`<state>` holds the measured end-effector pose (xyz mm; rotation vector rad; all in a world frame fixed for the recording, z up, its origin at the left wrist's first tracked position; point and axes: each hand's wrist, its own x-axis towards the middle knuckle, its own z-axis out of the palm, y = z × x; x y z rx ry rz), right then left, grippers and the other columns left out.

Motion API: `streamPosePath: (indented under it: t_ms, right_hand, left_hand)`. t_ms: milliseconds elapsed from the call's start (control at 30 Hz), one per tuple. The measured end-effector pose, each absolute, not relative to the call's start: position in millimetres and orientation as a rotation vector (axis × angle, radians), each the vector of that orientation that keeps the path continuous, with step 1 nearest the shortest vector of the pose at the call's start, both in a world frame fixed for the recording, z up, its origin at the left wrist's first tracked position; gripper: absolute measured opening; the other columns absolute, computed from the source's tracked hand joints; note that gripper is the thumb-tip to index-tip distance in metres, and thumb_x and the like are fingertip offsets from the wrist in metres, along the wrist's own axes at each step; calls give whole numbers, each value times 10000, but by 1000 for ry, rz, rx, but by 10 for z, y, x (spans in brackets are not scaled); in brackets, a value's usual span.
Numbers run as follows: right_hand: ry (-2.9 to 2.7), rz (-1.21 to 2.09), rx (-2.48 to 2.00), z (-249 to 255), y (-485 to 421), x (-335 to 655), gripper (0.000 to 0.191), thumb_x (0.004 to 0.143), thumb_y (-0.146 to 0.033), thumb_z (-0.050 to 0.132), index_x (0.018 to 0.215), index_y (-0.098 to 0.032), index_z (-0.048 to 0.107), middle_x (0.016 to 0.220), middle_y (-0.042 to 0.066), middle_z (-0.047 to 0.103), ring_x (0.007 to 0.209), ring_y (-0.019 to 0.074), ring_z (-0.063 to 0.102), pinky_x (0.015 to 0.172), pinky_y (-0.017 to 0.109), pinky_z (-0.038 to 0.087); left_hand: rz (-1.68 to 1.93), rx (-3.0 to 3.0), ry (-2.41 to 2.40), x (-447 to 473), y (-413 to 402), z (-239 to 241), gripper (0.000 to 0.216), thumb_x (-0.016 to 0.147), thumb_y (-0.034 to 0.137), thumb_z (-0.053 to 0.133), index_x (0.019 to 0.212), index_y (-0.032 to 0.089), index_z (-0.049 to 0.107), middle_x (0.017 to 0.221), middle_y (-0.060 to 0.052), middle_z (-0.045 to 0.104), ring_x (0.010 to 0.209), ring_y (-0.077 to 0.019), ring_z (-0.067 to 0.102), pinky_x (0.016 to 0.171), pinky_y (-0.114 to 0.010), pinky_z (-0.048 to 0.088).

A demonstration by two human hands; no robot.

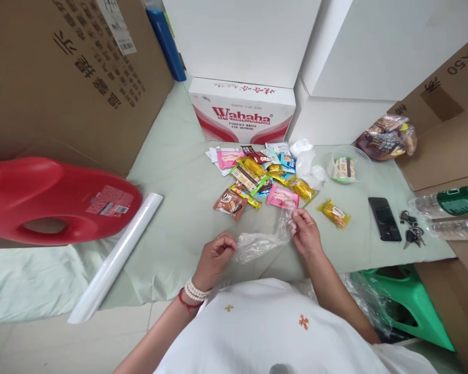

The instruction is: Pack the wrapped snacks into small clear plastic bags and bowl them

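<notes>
Between my two hands stretches a clear plastic bag point(257, 246), crumpled and see-through. My left hand point(216, 255) is closed on its left end, fingers curled in. On the other side, my right hand point(306, 231) pinches the bag's upper right corner between thumb and fingers. Just beyond the bag lies a heap of wrapped snacks, with a pink packet point(283, 197) nearest my right hand. A brown packet point(231, 203) and a green-edged packet point(250, 176) lie in the same heap. Apart to the right rests a yellow-wrapped snack point(334, 213).
A white Wahaha carton point(244, 111) stands behind the heap. On the right are a round clear tub point(350, 163), a phone point(384, 218), keys point(412, 231) and plastic bottles point(456, 201). Leftward lie a red jug point(62, 200) and a white roll point(117, 257).
</notes>
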<state>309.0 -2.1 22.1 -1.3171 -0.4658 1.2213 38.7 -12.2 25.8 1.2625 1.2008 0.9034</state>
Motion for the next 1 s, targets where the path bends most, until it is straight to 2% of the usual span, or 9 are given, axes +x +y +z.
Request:
streamPosePath:
  t_ms: [100,200,300,400,500,600,667,767,1000]
  right_hand:
    - [-477,1142,-1319,278,25,3134,449,670,-551,874,842,-241,597,667,-69,460,535,93,362,488,226,305]
    - [-565,1102,-1331,358,63,3134,452,686,-575,859,828,-236,597,678,-61,479,540,92,362,493,231,295]
    - [-709,1130,-1331,441,104,3079,414,722,-573,839,821,-235,622,683,-50,495,560,104,374,508,240,298]
    - [-835,1199,-1281,511,185,3032,381,754,-561,827,816,-233,643,673,-41,515,584,115,409,537,244,324]
    - [-839,1233,-1222,567,313,3099,395,742,-562,837,810,-230,634,682,-37,534,595,115,441,560,244,371]
    - [-734,1105,-1269,588,369,3260,469,684,-615,851,874,-244,636,765,-22,593,676,141,530,632,268,483]
    - [-678,1024,-1372,561,294,3313,523,682,-677,819,926,-250,640,872,9,648,790,177,596,682,295,540]
    - [-633,1142,-1504,445,48,3179,569,691,-711,792,1000,-252,660,987,50,687,886,217,633,651,313,572]
    - [-627,1358,-1429,170,-193,2807,409,693,-581,837,779,-222,662,646,-25,592,570,130,505,500,252,448]
  left_hand:
    - [824,1390,1332,249,-186,125,154,728,200,576,622,216,688,867,-51,655,885,-217,619,848,-367,487]
    - [920,1511,1421,207,-213,135,132,740,181,568,683,218,680,1141,-87,667,1157,-279,596,1017,-453,455]
    - [1132,1679,1366,357,-113,306,220,853,237,586,1053,229,680,1328,-112,616,1330,-286,517,1138,-485,387]
    - [1019,1973,1176,655,122,427,542,845,423,712,1333,216,598,1439,-148,584,1414,-330,455,1211,-529,290]
    - [772,2091,1054,920,345,373,310,874,471,671,1048,220,724,1075,-102,728,1157,-318,615,1129,-515,350]
    - [710,1977,1228,1050,406,256,338,980,410,501,770,216,681,694,-33,624,723,-216,599,802,-352,432]
    - [742,1897,1423,1085,352,219,335,984,394,493,747,219,652,627,-14,566,622,-192,531,657,-302,331]
    - [765,1856,1555,1135,218,218,278,945,377,548,725,224,623,600,-13,537,588,-185,482,610,-301,215]
    - [868,1262,1474,1148,218,65,455,909,546,562,584,231,522,471,39,385,487,-137,353,527,-280,242]
